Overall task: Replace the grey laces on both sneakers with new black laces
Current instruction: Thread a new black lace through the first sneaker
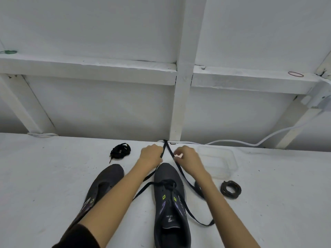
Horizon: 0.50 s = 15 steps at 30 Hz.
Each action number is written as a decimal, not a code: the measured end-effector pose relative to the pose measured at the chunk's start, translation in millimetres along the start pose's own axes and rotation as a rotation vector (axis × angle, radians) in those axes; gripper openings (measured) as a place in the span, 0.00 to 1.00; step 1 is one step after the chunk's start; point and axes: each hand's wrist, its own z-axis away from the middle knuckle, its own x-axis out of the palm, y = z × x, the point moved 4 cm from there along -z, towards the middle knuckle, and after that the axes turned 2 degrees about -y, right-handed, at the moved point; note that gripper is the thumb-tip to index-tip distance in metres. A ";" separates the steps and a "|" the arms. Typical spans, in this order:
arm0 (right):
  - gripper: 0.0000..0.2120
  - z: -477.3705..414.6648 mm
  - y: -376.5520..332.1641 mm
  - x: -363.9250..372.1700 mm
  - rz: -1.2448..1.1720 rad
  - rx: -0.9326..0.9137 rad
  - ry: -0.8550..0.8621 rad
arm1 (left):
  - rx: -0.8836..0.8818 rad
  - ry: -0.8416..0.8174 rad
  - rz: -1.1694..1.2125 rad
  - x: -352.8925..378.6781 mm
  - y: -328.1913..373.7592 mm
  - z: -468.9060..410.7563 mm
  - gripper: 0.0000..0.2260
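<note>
A flat black lace (169,149) threads the dark mesh sneaker (170,203). The left hand (151,155) and right hand (188,160) each pinch one strand.

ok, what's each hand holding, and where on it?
The black lace of the laced sneaker: left hand grips one strand, right hand pinches the other, both near its free ends past the toe.

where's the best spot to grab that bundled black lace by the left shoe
Pinch the bundled black lace across its bunched middle, coming straight down from above: it lies flat on the table as a compact clump of loops. One loose tip trails out toward the left sneaker; lifting by that alone would likely let the bundle unravel.
</note>
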 end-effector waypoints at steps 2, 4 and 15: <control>0.07 -15.4 5.3 23.9 0.118 0.013 -0.064 | 0.022 0.017 -0.048 12.1 0.9 -2.4 0.12; 0.09 -19.6 13.8 37.2 0.187 0.023 -0.045 | 0.039 0.045 -0.086 16.9 -1.3 -0.5 0.11; 0.04 17.7 25.8 0.7 0.221 0.263 -0.570 | -0.013 -0.642 -0.067 11.2 -47.9 33.3 0.02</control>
